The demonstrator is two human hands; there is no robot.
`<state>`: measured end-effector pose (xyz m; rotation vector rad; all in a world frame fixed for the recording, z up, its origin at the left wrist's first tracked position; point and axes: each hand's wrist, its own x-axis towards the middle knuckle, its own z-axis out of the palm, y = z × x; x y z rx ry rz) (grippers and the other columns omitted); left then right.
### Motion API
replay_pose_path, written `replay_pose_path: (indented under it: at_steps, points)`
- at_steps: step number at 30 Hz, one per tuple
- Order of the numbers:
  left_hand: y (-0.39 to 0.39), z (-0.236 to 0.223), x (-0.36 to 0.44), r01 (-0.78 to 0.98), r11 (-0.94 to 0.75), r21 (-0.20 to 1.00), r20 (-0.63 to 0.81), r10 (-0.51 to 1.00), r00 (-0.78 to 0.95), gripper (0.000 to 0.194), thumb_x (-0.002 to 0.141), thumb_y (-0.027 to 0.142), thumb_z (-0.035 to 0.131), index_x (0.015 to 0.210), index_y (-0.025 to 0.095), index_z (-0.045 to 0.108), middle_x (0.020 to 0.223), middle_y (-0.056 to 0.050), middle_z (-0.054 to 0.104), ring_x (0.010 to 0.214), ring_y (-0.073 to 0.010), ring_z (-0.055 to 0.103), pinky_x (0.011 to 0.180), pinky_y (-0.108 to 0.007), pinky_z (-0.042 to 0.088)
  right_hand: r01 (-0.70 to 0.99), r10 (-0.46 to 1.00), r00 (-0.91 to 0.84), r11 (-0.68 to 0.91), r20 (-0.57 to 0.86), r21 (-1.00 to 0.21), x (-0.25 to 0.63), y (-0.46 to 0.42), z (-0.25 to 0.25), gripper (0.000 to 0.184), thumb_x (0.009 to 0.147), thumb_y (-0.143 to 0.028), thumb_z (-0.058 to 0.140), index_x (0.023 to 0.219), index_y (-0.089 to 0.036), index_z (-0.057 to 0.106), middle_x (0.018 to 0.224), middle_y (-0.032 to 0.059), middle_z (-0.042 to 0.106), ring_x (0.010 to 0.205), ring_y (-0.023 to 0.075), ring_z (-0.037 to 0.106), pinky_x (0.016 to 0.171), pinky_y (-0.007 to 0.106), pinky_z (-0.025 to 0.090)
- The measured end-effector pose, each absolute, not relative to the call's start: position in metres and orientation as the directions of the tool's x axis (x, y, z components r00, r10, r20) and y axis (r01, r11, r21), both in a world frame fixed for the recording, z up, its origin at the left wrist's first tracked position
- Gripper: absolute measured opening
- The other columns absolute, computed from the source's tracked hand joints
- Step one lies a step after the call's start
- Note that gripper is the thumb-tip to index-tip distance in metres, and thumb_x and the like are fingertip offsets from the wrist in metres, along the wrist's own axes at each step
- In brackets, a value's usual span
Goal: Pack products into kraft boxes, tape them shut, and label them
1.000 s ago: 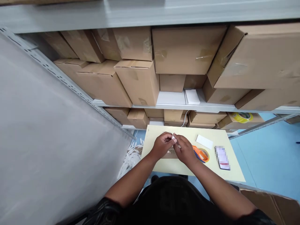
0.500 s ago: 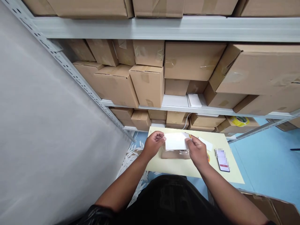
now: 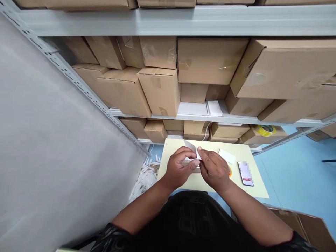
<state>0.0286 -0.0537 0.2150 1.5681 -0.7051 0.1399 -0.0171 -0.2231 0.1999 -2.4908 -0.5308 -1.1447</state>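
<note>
A white paper label [image 3: 190, 146] is bent upright between both hands, above the table. My left hand [image 3: 181, 168] is closed on its lower left edge, thumb and fingers pinching. My right hand [image 3: 215, 170] grips the right edge, its fingertips close to my left thumb. Just below them is a small cardboard box [image 3: 196, 170] with clear tape on it, mostly hidden by the hands. Part of a tape roll [image 3: 230, 171] shows beside my right wrist.
On the pale yellow table [image 3: 257, 190] lie white paper [image 3: 227, 156] and a phone [image 3: 245, 174]. Behind stands a metal shelf [image 3: 194, 110] full of cardboard boxes, with a yellow tape roll [image 3: 265, 130] on one. White strips [image 3: 147, 176] litter the floor at left, beside a grey wall [image 3: 52, 140].
My hands have come together. The label, held flat and stretched between them before, is now bent and turned on edge. The view has shifted slightly.
</note>
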Motion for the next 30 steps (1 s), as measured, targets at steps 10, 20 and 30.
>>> replay_pose_path:
  at_steps: [10, 20, 30]
  points:
    - [-0.062, 0.216, 0.023, -0.493, 0.037, 0.869, 0.474, -0.347, 0.809, 0.012, 0.093, 0.032, 0.072, 0.091, 0.021, 0.07, 0.089, -0.004, 0.067, 0.084, -0.0168, 0.063, 0.079, -0.031, 0.053, 0.469, 0.202, 0.598, -0.873, 0.776, -0.135, -0.022, -0.229, 0.195, 0.07, 0.098, -0.012, 0.058, 0.163, -0.019, 0.033, 0.107, 0.0121, 0.077, 0.09, 0.0238, 0.072, 0.082, 0.037, 0.059]
    - [-0.065, 0.213, 0.024, -0.471, 0.051, 0.881, 0.457, -0.351, 0.817, 0.011, 0.093, 0.029, 0.072, 0.089, 0.019, 0.07, 0.088, -0.004, 0.066, 0.084, -0.0163, 0.063, 0.079, -0.03, 0.053, 0.446, 0.177, 0.602, -0.884, 0.778, -0.144, -0.023, -0.229, 0.19, 0.068, 0.098, -0.012, 0.058, 0.162, -0.02, 0.036, 0.101, 0.0101, 0.078, 0.084, 0.022, 0.072, 0.08, 0.035, 0.059]
    - [-0.057, 0.206, 0.033, -0.51, -0.044, 0.859, 0.468, -0.338, 0.817, 0.013, 0.09, 0.031, 0.074, 0.097, 0.021, 0.073, 0.095, -0.005, 0.067, 0.089, -0.0181, 0.064, 0.083, -0.031, 0.052, 0.41, -0.082, 0.785, -0.673, 0.614, -0.615, -0.025, -0.222, 0.19, 0.04, 0.099, -0.021, 0.059, 0.137, -0.029, 0.068, 0.106, 0.0068, 0.08, 0.091, 0.0239, 0.076, 0.082, 0.038, 0.063]
